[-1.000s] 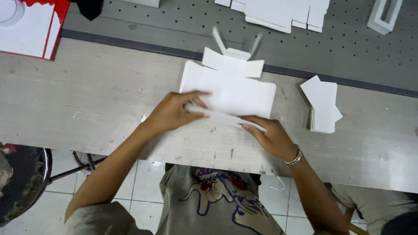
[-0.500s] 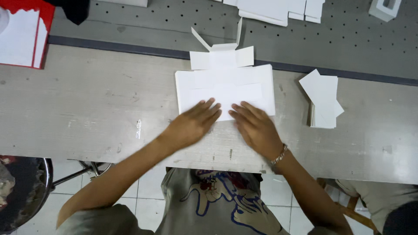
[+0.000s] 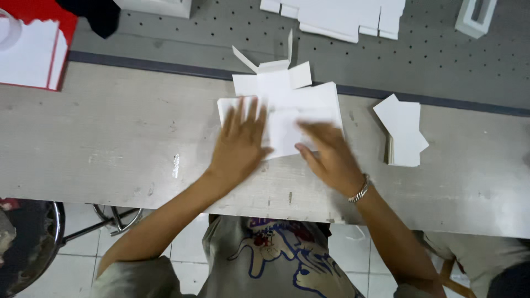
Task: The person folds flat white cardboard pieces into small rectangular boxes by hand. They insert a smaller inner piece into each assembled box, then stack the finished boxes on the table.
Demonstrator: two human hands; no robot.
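Observation:
A flat white cardboard box blank (image 3: 287, 102) with flaps at its far end lies on the grey wooden table (image 3: 110, 143). My left hand (image 3: 240, 143) presses flat on its left part, fingers spread. On the blank's right part rests my right hand (image 3: 331, 157), palm down, a metal bracelet at the wrist. Neither hand grips anything.
A small stack of white card pieces (image 3: 406, 132) lies to the right. More white blanks (image 3: 342, 16) sit on the perforated grey board behind. A red and white box (image 3: 33, 49) is at the far left. A stool (image 3: 33, 248) stands below left.
Both hands have slid forward over the blank, going from holding a folded edge near me to pressing flat on the sheet with spread fingers.

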